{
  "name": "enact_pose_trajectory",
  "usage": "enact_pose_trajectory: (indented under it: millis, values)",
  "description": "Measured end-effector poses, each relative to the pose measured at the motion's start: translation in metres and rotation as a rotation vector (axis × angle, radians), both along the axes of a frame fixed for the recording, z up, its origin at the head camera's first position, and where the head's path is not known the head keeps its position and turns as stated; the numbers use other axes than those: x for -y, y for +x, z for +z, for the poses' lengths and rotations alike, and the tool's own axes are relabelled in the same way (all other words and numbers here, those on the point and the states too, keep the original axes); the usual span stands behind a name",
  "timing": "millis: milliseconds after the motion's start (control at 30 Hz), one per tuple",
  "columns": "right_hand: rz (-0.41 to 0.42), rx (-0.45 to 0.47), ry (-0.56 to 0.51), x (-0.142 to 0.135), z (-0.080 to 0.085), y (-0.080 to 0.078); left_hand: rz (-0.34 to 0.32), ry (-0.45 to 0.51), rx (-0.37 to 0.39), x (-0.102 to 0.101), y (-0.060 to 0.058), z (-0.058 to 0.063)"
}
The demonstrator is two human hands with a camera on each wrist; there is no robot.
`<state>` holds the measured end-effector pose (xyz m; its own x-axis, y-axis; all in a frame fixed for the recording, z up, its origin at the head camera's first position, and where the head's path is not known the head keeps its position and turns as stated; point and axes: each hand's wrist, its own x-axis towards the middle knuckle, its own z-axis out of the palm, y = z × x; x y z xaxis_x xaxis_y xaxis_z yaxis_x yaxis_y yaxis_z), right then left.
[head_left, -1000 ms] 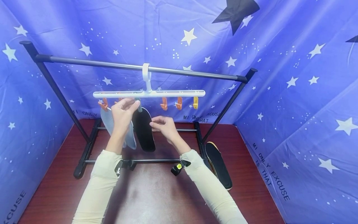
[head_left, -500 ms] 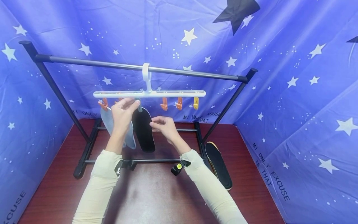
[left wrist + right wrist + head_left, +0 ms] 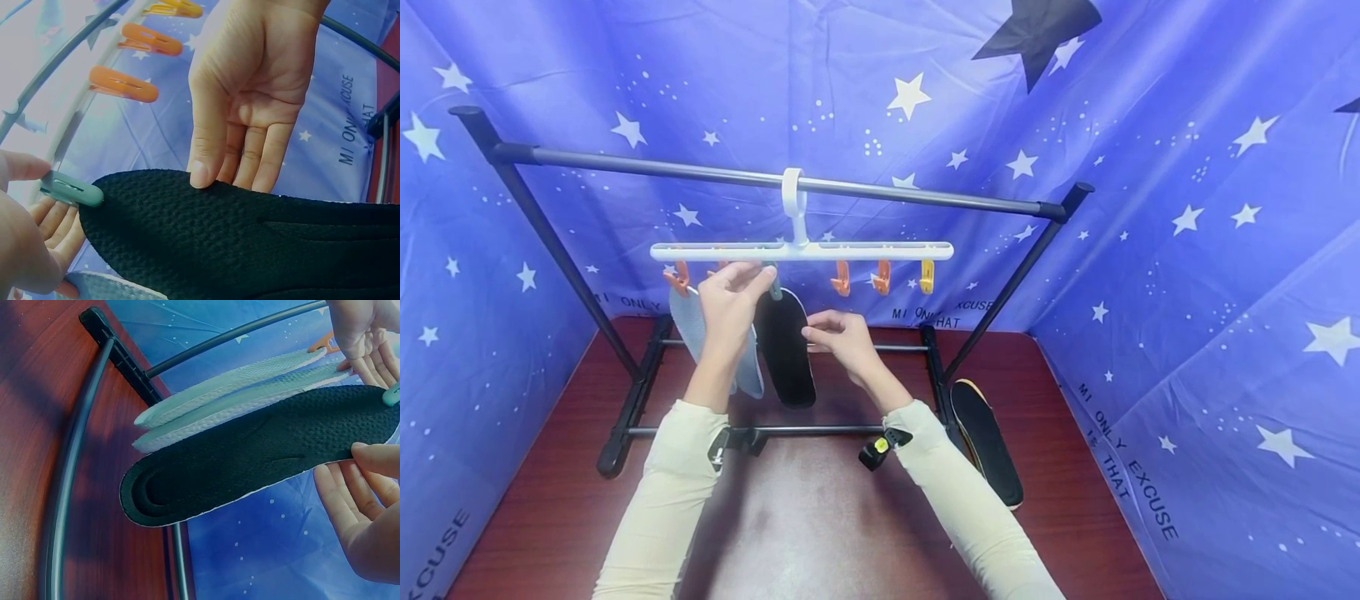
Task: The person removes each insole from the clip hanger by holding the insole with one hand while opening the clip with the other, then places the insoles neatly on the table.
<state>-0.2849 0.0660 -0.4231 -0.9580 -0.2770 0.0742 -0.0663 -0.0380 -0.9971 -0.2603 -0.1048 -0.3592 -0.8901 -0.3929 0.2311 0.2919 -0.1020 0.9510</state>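
Unmoved black insole [image 3: 250, 456] between right fingers [image 3: 339, 495]

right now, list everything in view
table: 1, reddish, under rack
rack: 1, black, on table
curtain: count unclear, blue, behind/beside table
hanger: 1, white, on rack
clips: 6, four orange, yellow, green, under hanger
pale insoles: 2, grey, hanging left
dark insole: 1, black, at green clip
loose insole: 1, black, on table right
sleeves: 2, cream, foreground
wrist cameras: 2, black, by sleeves
left hand: 1, pinching green clip
right hand: 1, pinching dark insole
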Motion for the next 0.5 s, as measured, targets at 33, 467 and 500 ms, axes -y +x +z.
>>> enact_pose_trajectory:
  millis: [33, 467, 500]
  values:
    - [-0.001, 0.0, 0.002, -0.0001, 0.0004, 0.0002, 0.001, 0.002, 0.0, -0.0002, 0.0002, 0.0002]
    - [-0.007, 0.0, -0.002, -0.0014, -0.0001, -0.0003, 0.024, -0.007, -0.008, -0.0035, -0.0003, -0.0015]
    - [-0.007, 0.0, -0.003, -0.0015, -0.0007, -0.0005, 0.025, -0.005, -0.013, -0.0038, -0.0003, -0.0015]
